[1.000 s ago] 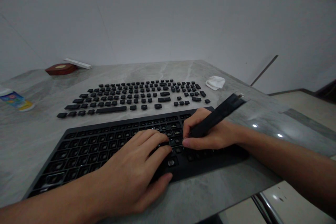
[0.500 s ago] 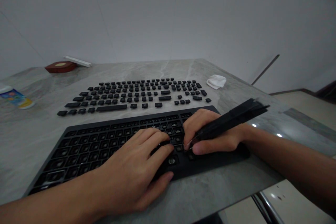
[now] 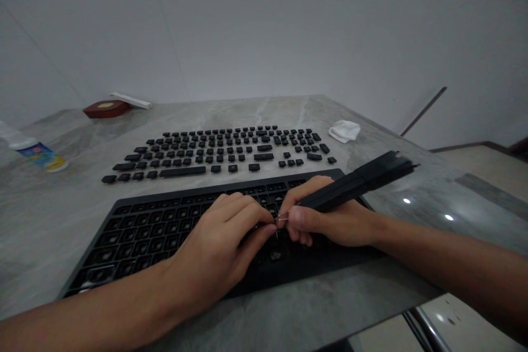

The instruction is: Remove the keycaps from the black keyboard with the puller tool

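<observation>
The black keyboard base (image 3: 144, 198) lies under both hands, its key sockets bare of caps. In my right hand (image 3: 322, 220) is a wire keycap puller (image 3: 355, 179), a long black handle slanting up to the right with thin wires at its lower end. My left hand (image 3: 231, 231) reaches over the middle of the base, thumb and forefinger pinched together at the wire tips. Whatever lies between those fingertips is too small to make out. Behind the base, loose black keycaps (image 3: 181, 171) stand in rows laid out like a keyboard.
A crumpled white tissue (image 3: 345, 131) lies right of the keycaps. At the left is a white bottle with a colourful label (image 3: 41, 155); further back are a dark red box (image 3: 106, 109) and a white flat bar (image 3: 131, 100). The marble table's edge (image 3: 396, 313) runs along the lower right.
My left fingers have gone from spread over the base to a pinch at the puller's wires. My right hand has lifted slightly and brought the wires left to meet them. The view has shifted a little.
</observation>
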Demonstrator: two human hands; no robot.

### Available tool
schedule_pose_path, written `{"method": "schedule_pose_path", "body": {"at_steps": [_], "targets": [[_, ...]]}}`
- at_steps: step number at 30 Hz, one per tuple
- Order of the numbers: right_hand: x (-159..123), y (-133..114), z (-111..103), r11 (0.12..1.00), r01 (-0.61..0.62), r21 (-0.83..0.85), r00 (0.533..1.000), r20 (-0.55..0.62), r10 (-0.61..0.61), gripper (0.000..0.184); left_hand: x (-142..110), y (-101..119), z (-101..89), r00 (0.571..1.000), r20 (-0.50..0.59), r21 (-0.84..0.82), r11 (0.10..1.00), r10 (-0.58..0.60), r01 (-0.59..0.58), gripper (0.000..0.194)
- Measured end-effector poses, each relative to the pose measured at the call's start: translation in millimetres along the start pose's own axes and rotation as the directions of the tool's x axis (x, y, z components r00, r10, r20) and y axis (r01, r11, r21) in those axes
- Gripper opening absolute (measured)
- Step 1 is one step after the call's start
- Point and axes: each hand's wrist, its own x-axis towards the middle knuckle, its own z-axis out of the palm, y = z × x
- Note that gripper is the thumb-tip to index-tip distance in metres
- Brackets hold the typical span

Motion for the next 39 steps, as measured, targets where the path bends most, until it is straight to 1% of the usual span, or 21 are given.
{"method": "schedule_pose_path", "body": {"at_steps": [3,6,8,11,13,15,17,19,20,22,23,25,26,28,30,32,33,34,35,37,39], "targets": [[2,-1,-4,0.982,0.092,-0.167,0.995,-0.022,-0.097,0.034,2,0,-2.8,0.999,0.028,-0.067,0.998,-0.015,0.017,0.011],[3,-1,-6,0.923,0.207,-0.325,0.977,0.024,-0.210,0.025,4,0,-5.0,0.994,0.088,-0.114,0.990,-0.069,0.079,0.013],[4,1,-7,0.903,0.236,-0.359,0.971,0.052,-0.233,0.023,4,-1,-5.8,0.990,0.107,-0.132,0.986,-0.090,0.104,0.013],[5,2,-7,0.905,0.250,-0.345,0.968,0.080,-0.237,0.020,5,-1,-6.1,0.988,0.126,-0.154,0.982,-0.090,0.109,0.014],[5,1,-7,0.927,0.229,-0.298,0.973,0.093,-0.210,0.018,5,-1,-6.5,0.986,0.141,-0.166,0.979,-0.091,0.114,0.015],[5,0,-7,0.961,0.165,-0.220,0.986,0.074,-0.152,0.019,5,0,-7.1,0.984,0.142,-0.170,0.977,-0.109,0.132,0.016],[5,0,-7,0.995,0.066,-0.069,0.998,0.021,-0.065,0.024,4,1,-7.9,0.984,0.106,-0.166,0.973,-0.142,0.159,0.016],[7,1,-8,0.987,0.028,0.159,0.997,-0.070,-0.017,0.032,3,1,-8.7,0.982,0.046,-0.161,0.968,-0.185,0.191,0.018],[8,2,-10,0.961,0.043,0.274,0.991,-0.130,-0.007,0.035,3,1,-9.2,0.978,0.013,-0.158,0.965,-0.210,0.210,0.020],[11,4,-14,0.887,0.125,0.444,0.963,-0.271,0.000,0.038,3,0,-10.2,0.960,-0.058,-0.156,0.952,-0.274,0.262,0.023],[12,4,-17,0.856,0.166,0.490,0.943,-0.332,0.007,0.037,3,-1,-10.8,0.946,-0.094,-0.163,0.942,-0.310,0.292,0.023],[14,6,-24,0.832,0.189,0.521,0.927,-0.373,0.023,0.032,4,-3,-12.0,0.907,-0.163,-0.215,0.911,-0.389,0.352,0.024],[14,6,-28,0.839,0.172,0.517,0.935,-0.353,0.026,0.029,4,-4,-12.5,0.883,-0.187,-0.262,0.888,-0.431,0.378,0.024],[14,8,-34,0.870,0.090,0.485,0.966,-0.254,0.042,0.026,6,-8,-12.8,0.834,-0.197,-0.399,0.819,-0.516,0.412,0.024],[12,9,-38,0.904,-0.006,0.428,0.993,-0.103,0.055,0.031,7,-12,-12.0,0.787,-0.172,-0.556,0.718,-0.593,0.419,0.020],[9,8,-37,0.944,-0.076,0.323,0.997,0.055,0.061,0.037,8,-14,-10.6,0.760,-0.129,-0.681,0.613,-0.637,0.399,0.018],[7,7,-37,0.963,-0.093,0.255,0.989,0.131,0.061,0.034,8,-15,-10.0,0.760,-0.106,-0.721,0.576,-0.642,0.385,0.017],[6,6,-35,0.976,-0.096,0.195,0.980,0.191,0.058,0.028,8,-15,-9.6,0.771,-0.090,-0.746,0.556,-0.630,0.367,0.016],[4,5,-34,0.984,-0.085,0.158,0.973,0.228,0.047,0.024,8,-15,-9.5,0.794,-0.080,-0.755,0.556,-0.603,0.347,0.015],[1,3,-32,0.982,-0.024,0.186,0.970,0.242,-0.022,0.023,9,-13,-10.2,0.847,-0.100,-0.725,0.621,-0.521,0.297,0.013],[-2,2,-33,0.952,0.083,0.296,0.971,0.192,-0.144,0.024,8,-12,-11.5,0.894,-0.152,-0.599,0.759,-0.422,0.257,0.013]]}}
